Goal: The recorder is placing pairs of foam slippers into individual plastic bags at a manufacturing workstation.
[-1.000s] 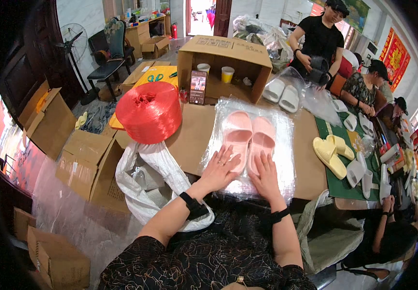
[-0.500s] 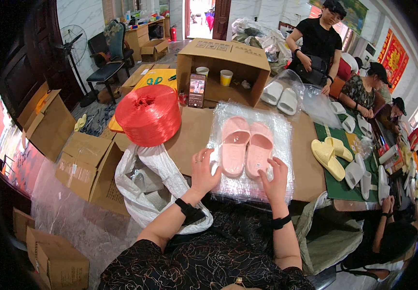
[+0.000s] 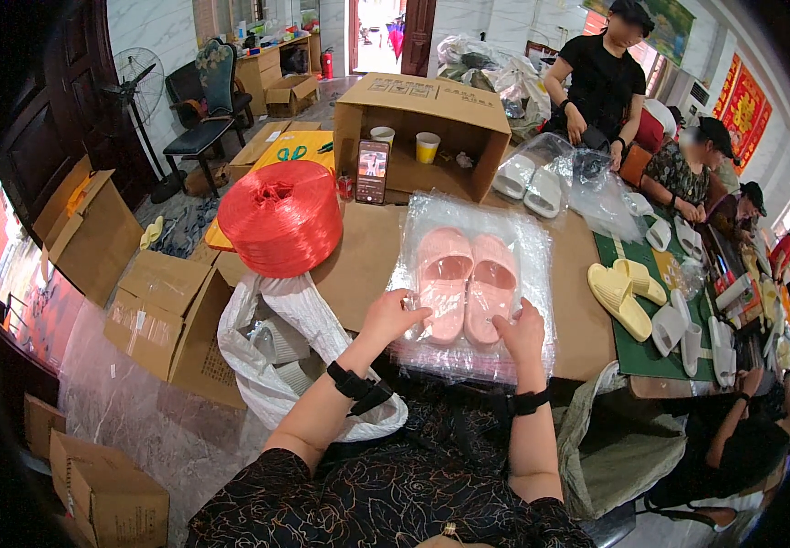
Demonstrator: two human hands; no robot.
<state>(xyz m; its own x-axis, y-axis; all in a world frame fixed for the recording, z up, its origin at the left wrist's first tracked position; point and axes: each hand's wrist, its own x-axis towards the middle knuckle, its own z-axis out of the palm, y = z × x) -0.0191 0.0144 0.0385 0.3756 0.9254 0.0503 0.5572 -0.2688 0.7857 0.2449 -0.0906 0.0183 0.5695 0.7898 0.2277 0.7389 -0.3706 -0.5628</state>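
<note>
Currently, a pair of pink slippers (image 3: 444, 306) is lying side by side in a clear plastic bag (image 3: 457, 214), their toe ends pointing toward the far side, on a stack of clear bags (image 3: 537, 260) in the middle of the table's near part. The left hand (image 3: 389, 319) is curling at the bag's near left side, its thumb reaching toward the left slipper; the right hand (image 3: 523, 332) is doing likewise at the near right, its thumb close to the right slipper's heel. Both are bending their fingers around the plastic, but whether they are pinching the film or only touching it I cannot tell. A cardboard sheet (image 3: 358, 263) is lying beneath the stack. To the left, a big red roll of twine (image 3: 281, 224) is sitting near a white sack (image 3: 302, 306). On the far side, a phone (image 3: 372, 172) is standing upright before an open carton (image 3: 427, 91). To the right, yellow slippers (image 3: 620, 303) are resting on a green mat (image 3: 637, 354).
</note>
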